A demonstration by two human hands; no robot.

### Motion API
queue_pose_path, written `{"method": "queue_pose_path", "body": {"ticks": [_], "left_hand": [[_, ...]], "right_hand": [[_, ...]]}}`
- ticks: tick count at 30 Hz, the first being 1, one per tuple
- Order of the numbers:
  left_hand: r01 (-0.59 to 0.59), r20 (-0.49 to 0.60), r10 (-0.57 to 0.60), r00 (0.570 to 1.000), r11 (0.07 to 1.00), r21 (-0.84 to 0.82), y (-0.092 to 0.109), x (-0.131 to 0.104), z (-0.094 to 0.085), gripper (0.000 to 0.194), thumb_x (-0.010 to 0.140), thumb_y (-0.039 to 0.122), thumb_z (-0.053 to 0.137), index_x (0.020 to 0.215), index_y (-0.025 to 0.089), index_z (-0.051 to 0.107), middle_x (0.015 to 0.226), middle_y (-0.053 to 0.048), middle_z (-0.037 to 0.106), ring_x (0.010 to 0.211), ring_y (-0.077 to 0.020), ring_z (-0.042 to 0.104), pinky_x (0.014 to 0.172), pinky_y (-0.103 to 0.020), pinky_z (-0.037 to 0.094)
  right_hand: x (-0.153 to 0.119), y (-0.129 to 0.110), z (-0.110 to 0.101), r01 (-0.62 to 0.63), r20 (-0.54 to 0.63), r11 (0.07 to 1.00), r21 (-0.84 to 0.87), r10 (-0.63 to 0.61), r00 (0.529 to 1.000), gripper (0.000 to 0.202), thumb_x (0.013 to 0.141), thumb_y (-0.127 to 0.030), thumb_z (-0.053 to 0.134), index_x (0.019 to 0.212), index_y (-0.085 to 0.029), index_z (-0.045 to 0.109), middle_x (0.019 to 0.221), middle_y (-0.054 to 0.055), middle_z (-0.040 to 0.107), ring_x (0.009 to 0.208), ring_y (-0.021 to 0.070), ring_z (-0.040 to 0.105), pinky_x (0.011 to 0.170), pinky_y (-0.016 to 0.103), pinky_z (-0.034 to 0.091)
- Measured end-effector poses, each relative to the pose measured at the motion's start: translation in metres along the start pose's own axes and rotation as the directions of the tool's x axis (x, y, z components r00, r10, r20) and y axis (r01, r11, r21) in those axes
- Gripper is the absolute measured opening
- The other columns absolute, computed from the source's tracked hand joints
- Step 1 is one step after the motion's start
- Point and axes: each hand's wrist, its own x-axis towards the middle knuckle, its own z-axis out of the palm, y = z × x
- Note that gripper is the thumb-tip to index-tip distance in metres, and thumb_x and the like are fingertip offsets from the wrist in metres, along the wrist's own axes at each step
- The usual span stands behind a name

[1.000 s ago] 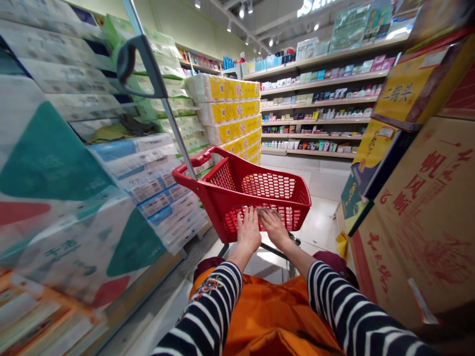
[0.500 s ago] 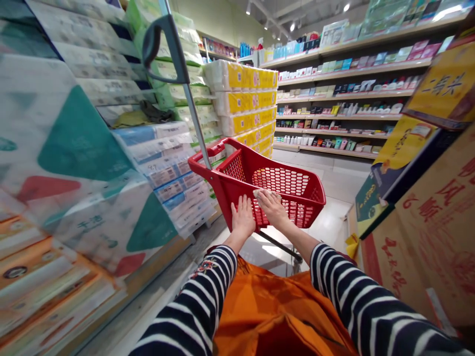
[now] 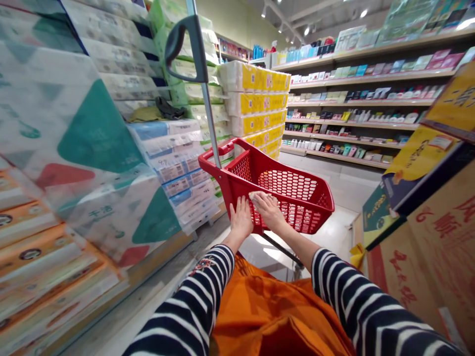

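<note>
Red shopping cart stands directly ahead of the fingertips, long axis running left to right, near side wall facing both palms. Left hand: fingers slightly spread, apparently flat against that wall, nearer the cart's pole end. Right hand: fingers extended over a pale cloth, below the cart's rim; thumb hidden, pinch cannot be determined.

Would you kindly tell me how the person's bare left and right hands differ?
The right hand has a pale cloth under its fingers; the left hand shows none. The left hand's fingers point forward, while the right hand's slant leftward. Both are at the near side of the red plastic basket.
</note>
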Motion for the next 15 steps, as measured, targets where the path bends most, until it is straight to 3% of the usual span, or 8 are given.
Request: {"method": "queue_pose_path", "body": {"ticks": [4, 11, 13, 15], "left_hand": [[0.045, -0.005, -0.045, 0.999, 0.999, 0.015, -0.014, 0.004, -0.009, 0.067, 0.079, 0.018, 0.036, 0.142, 0.004, 0.020, 0.152, -0.013, 0.014, 0.140, -0.0249, 0.008, 0.112, -0.051, 0.006], [0.028, 0.002, -0.028, 1.000, 1.000, 0.006, -0.022, -0.007, 0.005, 0.066, 0.078, 0.021, 0.038, 0.141, 0.007, 0.024, 0.152, -0.012, 0.016, 0.140, -0.0251, 0.009, 0.111, -0.051, 0.010], [0.031, -0.001, -0.031, 1.000, 1.000, -0.002, -0.024, -0.006, 0.006, 0.066, 0.079, 0.022, 0.038, 0.141, 0.007, 0.024, 0.152, -0.012, 0.016, 0.140, -0.0249, 0.010, 0.111, -0.051, 0.010], [0.043, -0.014, -0.043, 0.999, 0.999, -0.003, -0.029, -0.002, 0.002, 0.065, 0.079, 0.021, 0.037, 0.141, 0.007, 0.023, 0.152, -0.013, 0.016, 0.140, -0.0250, 0.010, 0.111, -0.051, 0.011]], "right_hand": [[0.015, 0.001, 0.002, -0.011, 0.018, 1.000, 0.008, 0.011, 1.000, 0.046, 0.086, -0.005, 0.036, 0.130, -0.012, 0.048, 0.138, 0.012, 0.044, 0.132, 0.0268, 0.030, 0.106, 0.045, 0.030], [-0.038, -0.017, 0.038, -0.006, 0.178, 1.000, 0.024, 0.002, 0.984, 0.047, 0.083, -0.003, 0.041, 0.127, -0.016, 0.052, 0.130, 0.013, 0.052, 0.125, 0.0255, 0.041, 0.102, 0.046, 0.036], [-0.032, -0.021, 0.038, 0.030, 0.154, 0.999, 0.036, -0.036, 0.987, 0.046, 0.084, -0.004, 0.040, 0.126, -0.016, 0.052, 0.131, 0.013, 0.052, 0.126, 0.0254, 0.040, 0.102, 0.046, 0.036], [-0.009, -0.025, 0.029, 0.056, 0.084, 0.997, 0.052, -0.060, 0.995, 0.045, 0.086, -0.006, 0.038, 0.127, -0.017, 0.051, 0.134, 0.012, 0.049, 0.129, 0.0251, 0.036, 0.103, 0.046, 0.034]]}}
